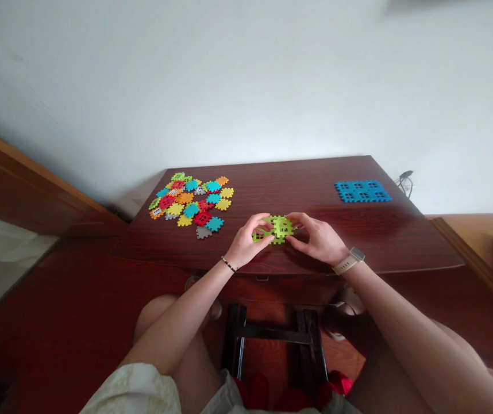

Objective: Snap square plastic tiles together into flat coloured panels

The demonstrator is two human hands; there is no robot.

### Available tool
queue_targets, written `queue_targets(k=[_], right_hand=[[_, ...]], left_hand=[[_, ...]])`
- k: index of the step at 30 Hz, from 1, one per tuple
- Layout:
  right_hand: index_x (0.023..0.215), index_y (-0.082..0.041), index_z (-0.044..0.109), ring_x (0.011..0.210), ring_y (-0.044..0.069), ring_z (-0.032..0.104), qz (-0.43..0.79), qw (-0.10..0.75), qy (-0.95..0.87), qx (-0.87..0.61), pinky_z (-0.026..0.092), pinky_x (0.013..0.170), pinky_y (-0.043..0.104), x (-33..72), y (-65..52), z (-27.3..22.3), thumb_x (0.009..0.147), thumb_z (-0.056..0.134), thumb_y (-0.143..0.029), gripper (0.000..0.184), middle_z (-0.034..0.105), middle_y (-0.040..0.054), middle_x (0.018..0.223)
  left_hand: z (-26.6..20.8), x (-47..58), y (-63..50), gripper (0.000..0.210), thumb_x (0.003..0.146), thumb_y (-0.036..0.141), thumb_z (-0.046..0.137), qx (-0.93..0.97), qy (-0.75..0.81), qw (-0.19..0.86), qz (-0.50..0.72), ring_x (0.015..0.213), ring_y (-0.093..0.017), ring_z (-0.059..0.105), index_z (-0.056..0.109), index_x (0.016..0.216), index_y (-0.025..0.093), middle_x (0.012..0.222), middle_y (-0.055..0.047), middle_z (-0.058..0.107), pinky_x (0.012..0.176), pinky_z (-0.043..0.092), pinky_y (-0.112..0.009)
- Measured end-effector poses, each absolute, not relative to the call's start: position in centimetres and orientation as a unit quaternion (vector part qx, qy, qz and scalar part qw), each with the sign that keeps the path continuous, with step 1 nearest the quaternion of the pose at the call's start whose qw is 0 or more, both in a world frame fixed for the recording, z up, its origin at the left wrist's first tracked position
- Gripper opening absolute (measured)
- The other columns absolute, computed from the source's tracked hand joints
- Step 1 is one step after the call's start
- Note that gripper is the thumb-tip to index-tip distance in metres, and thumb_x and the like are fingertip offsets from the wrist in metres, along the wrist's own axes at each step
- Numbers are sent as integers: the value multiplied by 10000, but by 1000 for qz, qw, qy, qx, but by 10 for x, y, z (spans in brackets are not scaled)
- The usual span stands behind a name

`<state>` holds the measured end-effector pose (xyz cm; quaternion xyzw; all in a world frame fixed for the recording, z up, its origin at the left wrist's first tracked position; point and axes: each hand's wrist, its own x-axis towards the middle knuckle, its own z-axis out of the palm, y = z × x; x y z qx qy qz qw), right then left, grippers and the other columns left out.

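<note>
Near the table's front edge, green interlocking tiles (281,226) with toothed edges and window-like openings lie between my hands. My left hand (253,236) grips their left side, thumb at the front and fingers behind. At the right side, my right hand (313,237) holds them between thumb and fingers. One green tile appears to overlap or join another; whether they are locked together I cannot tell. My fingers hide part of the left tile.
A loose pile of toothed tiles (185,198) in several colours lies on the table's left. A blue panel of joined window tiles (362,191) rests at the right. The dark wooden table (272,184) stands against a white wall, with a black cable (405,178) beyond its right edge.
</note>
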<state>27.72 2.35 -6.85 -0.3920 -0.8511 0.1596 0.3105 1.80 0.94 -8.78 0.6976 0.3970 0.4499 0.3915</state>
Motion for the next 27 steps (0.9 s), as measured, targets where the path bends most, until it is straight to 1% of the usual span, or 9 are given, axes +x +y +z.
queue_targets(k=[3, 5, 8, 10, 15, 19, 23, 27], right_hand=[[1365, -274, 558, 929, 264, 813, 169, 300, -847, -405, 655, 824, 400, 284, 25, -67, 963, 704, -372, 438, 793, 66, 1234], [1355, -269, 571, 920, 264, 815, 169, 293, -846, -412, 654, 801, 392, 287, 25, -67, 964, 704, -379, 428, 803, 60, 1197], [1353, -261, 584, 937, 272, 815, 167, 285, -846, -418, 656, 799, 400, 292, 25, -68, 967, 703, -384, 423, 805, 65, 1183], [1353, -256, 591, 937, 274, 813, 167, 283, -845, -422, 659, 806, 408, 295, 25, -69, 965, 708, -390, 427, 803, 73, 1185], [1343, -234, 627, 927, 266, 803, 167, 281, -847, -419, 658, 851, 418, 303, 25, -72, 966, 704, -384, 413, 794, 92, 1186], [1334, -222, 655, 933, 268, 788, 154, 269, -854, -417, 646, 863, 424, 307, 23, -75, 977, 689, -374, 389, 792, 106, 1183], [1325, -213, 658, 947, 262, 773, 159, 266, -855, -415, 630, 883, 423, 309, 21, -79, 989, 694, -397, 385, 776, 112, 1199], [1300, -221, 671, 905, 250, 740, 152, 263, -864, -402, 607, 847, 401, 311, 20, -77, 1007, 694, -418, 354, 763, 97, 1108]], left_hand=[[-87, 17, 9, 443, 960, 259, 735, 712, 405, 354, 451, 1210, -256, 722, 607, 1383, 226, 1305, -115, 736, 1083, 582, -436], [-86, 16, 9, 374, 973, 242, 714, 734, 411, 313, 441, 1263, -272, 693, 643, 1340, 230, 1346, -117, 721, 1141, 548, -472], [-85, 17, 9, 355, 974, 220, 708, 779, 400, 244, 417, 1322, -292, 647, 669, 1326, 247, 1360, -105, 720, 1202, 493, -521], [-84, 19, 8, 363, 985, 221, 700, 803, 382, 217, 402, 1346, -294, 631, 666, 1344, 258, 1385, -100, 712, 1216, 480, -535], [-86, 24, 7, 322, 1008, 236, 683, 842, 359, 176, 361, 1372, -298, 630, 675, 1329, 256, 1422, -110, 692, 1233, 473, -550], [-88, 27, 6, 330, 1005, 240, 698, 858, 359, 154, 335, 1385, -308, 629, 665, 1333, 252, 1434, -114, 688, 1235, 480, -564], [-91, 27, 7, 312, 1018, 244, 693, 868, 366, 121, 314, 1390, -287, 632, 653, 1328, 242, 1437, -100, 688, 1229, 505, -543], [-93, 27, 7, 274, 1029, 254, 689, 875, 371, 95, 297, 1385, -280, 637, 666, 1301, 231, 1436, -93, 692, 1223, 520, -517]])
